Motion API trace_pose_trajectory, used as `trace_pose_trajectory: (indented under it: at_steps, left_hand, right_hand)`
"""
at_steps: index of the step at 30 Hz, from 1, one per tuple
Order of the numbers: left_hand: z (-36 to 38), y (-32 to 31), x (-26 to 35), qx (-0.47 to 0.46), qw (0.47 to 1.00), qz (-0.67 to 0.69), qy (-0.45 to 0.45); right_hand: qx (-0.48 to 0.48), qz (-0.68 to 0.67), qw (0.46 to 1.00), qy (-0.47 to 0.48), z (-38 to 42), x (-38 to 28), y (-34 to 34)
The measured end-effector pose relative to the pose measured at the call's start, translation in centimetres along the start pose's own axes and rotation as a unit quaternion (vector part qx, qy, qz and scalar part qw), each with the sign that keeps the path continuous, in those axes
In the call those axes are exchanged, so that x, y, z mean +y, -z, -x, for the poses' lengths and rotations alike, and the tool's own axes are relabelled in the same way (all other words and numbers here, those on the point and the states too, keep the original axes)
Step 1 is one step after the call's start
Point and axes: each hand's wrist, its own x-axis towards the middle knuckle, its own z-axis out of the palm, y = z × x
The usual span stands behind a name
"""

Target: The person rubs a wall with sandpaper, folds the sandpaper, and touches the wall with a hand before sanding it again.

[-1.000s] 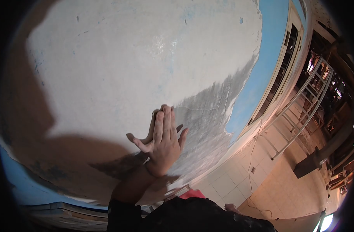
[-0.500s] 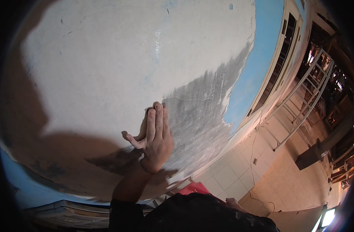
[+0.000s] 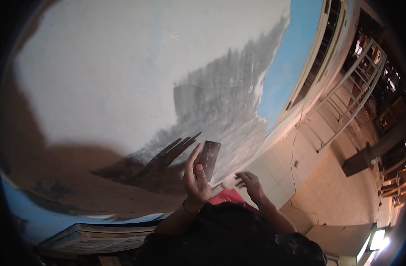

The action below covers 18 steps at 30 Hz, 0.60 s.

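My left hand [image 3: 196, 182] is raised in front of the wall, turned on edge with its thumb toward me. Between its thumb and fingers it grips a dark piece of sandpaper [image 3: 212, 155] flecked with white dust. To the right, my right hand [image 3: 251, 186] is lifted with its fingers apart and slightly blurred; nothing shows in it. Behind both hands is the wall [image 3: 101, 84], pale white with a rough grey patch [image 3: 225, 93]. A shadow of fingers [image 3: 174, 153] falls on the wall left of the sandpaper.
Blue paint [image 3: 291, 62] borders the pale area beside a framed window opening [image 3: 316, 57]. A metal ladder-like frame [image 3: 354, 97] leans at the right. A cable [image 3: 293, 173] crosses the tiled floor [image 3: 267, 181]. Something red [image 3: 227, 196] lies below my hands.
My left hand has come off the wall, moved down toward me and turned, so the sandpaper now shows. My right hand has risen from beside my body toward it.
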Motion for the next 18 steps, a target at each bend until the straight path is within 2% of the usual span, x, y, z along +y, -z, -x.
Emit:
trace_pose_trajectory:
  at_steps: [1,4,6,10,13,16,18]
  left_hand:
    - [0.9,-0.1,-0.2,-0.001,0.999,0.018,0.032]
    - [2.3,0.8,-0.2,-0.043,0.998,0.003,0.04]
    - [2.5,1.5,-0.1,-0.077,0.996,-0.034,0.018]
    - [2.2,2.6,0.2,-0.112,0.991,-0.079,-0.002]
    - [2.3,1.7,1.0,-0.054,0.99,0.088,0.096]
    - [3.1,3.0,-0.4,-0.071,0.977,0.055,0.192]
    - [3.4,4.2,-1.4,-0.12,0.967,-0.023,0.225]
  right_hand:
    - [-0.021,0.039,0.998,0.033,0.5,-3.1,-1.7]
    - [-0.092,-0.006,0.987,0.131,1.0,-7.3,-4.6]
    - [-0.11,-0.018,0.983,0.147,0.9,-8.2,-5.8]
    - [-0.073,0.001,0.991,0.115,0.7,-8.9,-7.5]
    - [-0.042,-0.039,0.99,0.131,0.5,-8.9,-8.1]
    - [-0.008,-0.056,0.987,0.15,0.0,-8.5,-8.0]
    - [0.016,-0.045,0.987,0.15,-0.2,-8.4,-7.6]
